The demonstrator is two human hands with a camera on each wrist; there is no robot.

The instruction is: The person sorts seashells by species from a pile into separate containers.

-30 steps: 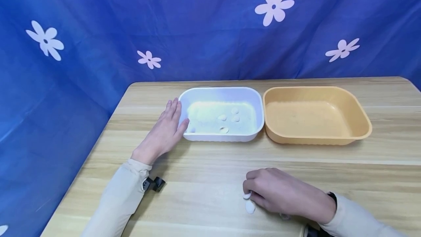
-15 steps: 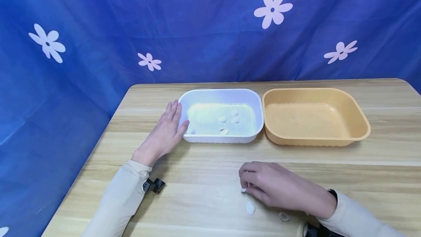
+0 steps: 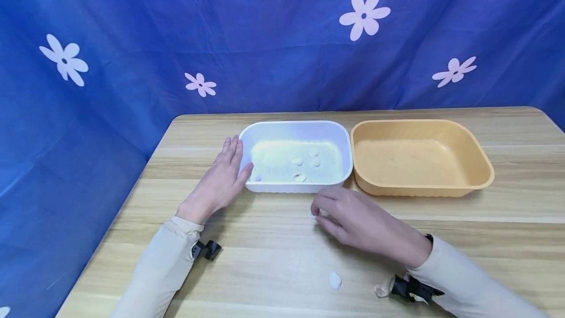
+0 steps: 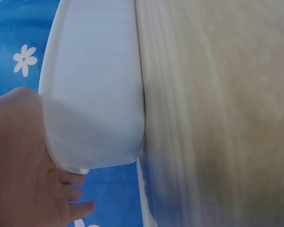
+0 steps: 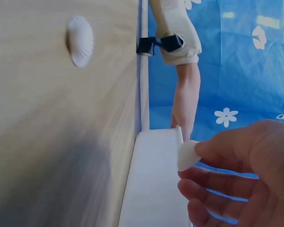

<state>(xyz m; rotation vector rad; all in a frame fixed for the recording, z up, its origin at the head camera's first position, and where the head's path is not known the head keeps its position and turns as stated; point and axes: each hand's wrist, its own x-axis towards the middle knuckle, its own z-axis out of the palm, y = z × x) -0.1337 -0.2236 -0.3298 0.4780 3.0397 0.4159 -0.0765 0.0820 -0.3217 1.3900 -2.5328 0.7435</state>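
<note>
My right hand pinches a small white seashell between thumb and fingers, just in front of the white plastic basin. Several pale shells lie inside that basin, one of them a shell near the front wall. With its fingers straight, my left hand rests against the left rim of the basin. On the table, a white shell lies below the right hand, and a ring-like pale shell sits beside the right wrist camera.
A yellow-orange basin stands to the right, touching the white one. Both are on a wood-grain table. Behind and to the left hangs a blue curtain with flower prints.
My right hand has lifted a shell from near the table's front and carried it forward and left toward the white basin. The left hand stays at the rim.
</note>
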